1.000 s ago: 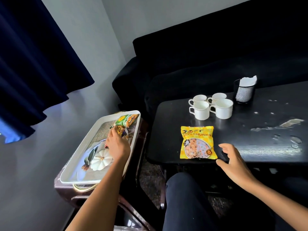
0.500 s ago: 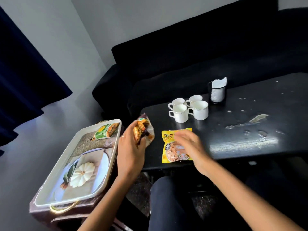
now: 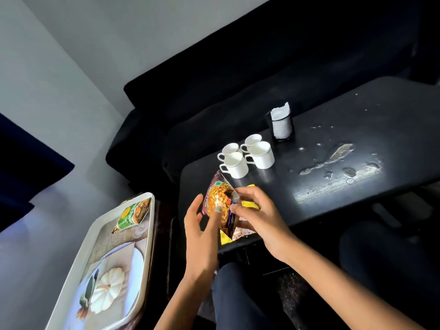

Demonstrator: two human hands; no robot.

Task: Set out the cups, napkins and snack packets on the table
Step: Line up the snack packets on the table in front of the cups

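At your far left a white tray [image 3: 152, 225] with a printed pumpkin picture sits on a low stand, and a green snack packet [image 3: 132, 215] lies in its far corner. Next comes your left hand [image 3: 200, 232], raised at the near left corner of the black table [image 3: 357, 144]; its fingers are straight and spread, one fingertip touching the face of the maroon snack packet [image 3: 220, 201], not gripping it. That packet stands tilted above the table edge, and your right hand [image 3: 257, 215] pinches its right side between thumb and fingers. Beneath it, partly hidden by the packet and your right hand, a yellow snack packet [image 3: 250, 203] lies flat on the table near its front edge. Farther back on the table, four white cups [image 3: 245, 156] stand upright in a tight cluster, handles toward the left. Just beyond them to the right, a black mesh holder [image 3: 281, 126] stands with white napkins [image 3: 281, 110] sticking up from it. A black sofa [image 3: 238, 79] runs behind the table.
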